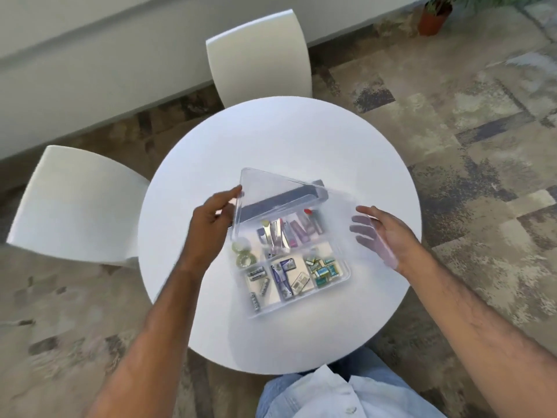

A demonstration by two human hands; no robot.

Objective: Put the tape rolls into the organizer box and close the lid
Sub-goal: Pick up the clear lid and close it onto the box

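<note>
A clear plastic organizer box [343, 280] sits on the round white table [271, 140], divided into compartments. Two tape rolls [243, 254] lie in its left compartment. The clear lid [271, 188] is tilted half-raised over the box's far side. My left hand [211, 215] grips the lid's left edge. My right hand [382, 233] hovers at the lid's right side with fingers spread; they look blurred behind the clear plastic, so contact is unclear. Other compartments hold batteries, small packets and pens.
A dark flat object [286, 197] lies behind the box under the lid. Two white chairs stand by the table, one at the far side [259, 55] and one at the left [75, 203]. A potted plant [434, 16] stands on the patterned carpet, far right.
</note>
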